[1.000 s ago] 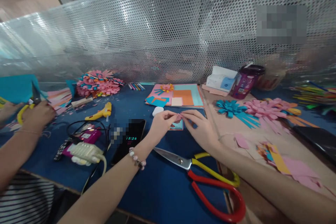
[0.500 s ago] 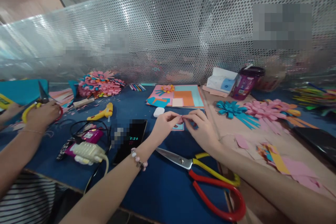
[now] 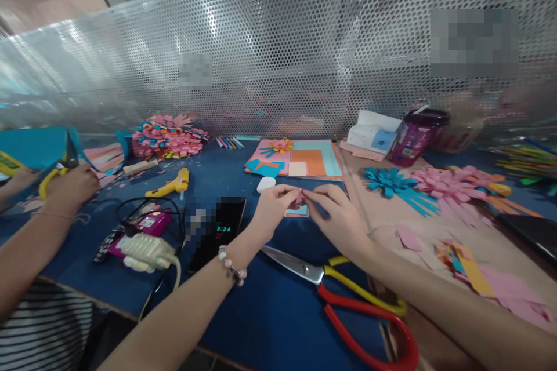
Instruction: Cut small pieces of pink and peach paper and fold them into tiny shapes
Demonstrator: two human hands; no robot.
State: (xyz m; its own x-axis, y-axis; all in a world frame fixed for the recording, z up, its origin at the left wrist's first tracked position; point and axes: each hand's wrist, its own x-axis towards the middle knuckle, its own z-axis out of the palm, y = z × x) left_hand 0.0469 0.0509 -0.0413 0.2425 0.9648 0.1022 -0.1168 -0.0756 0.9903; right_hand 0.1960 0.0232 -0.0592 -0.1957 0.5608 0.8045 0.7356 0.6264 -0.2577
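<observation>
Between the fingertips of both hands is a small piece of pink paper [image 3: 300, 199], mostly covered by the fingers. My left hand [image 3: 275, 212] pinches it from the left, and my right hand [image 3: 335, 212] closes on it from the right. Just beneath them lies a small stack of light-blue paper squares [image 3: 297, 211] on the blue table. A white rounded case [image 3: 266, 185] sits behind my left hand. Nearer to me, big scissors [image 3: 307, 271] with red and yellow handles lie under my right forearm. A phone [image 3: 221, 232] rests left of my left wrist.
At left, a co-worker's hand [image 3: 72, 188] holds scissors beside blue paper [image 3: 35, 148]. A yellow glue gun [image 3: 172, 184] and a power strip [image 3: 145, 246] with cables lie between us. Coloured paper sheets [image 3: 319, 161], paper flowers [image 3: 448, 185] and a purple cup [image 3: 415, 138] stand farther back.
The view has shifted slightly, so most table things appear farther right. The pink paper shows a little more between my fingers. The co-worker's scissors blade has swung lower.
</observation>
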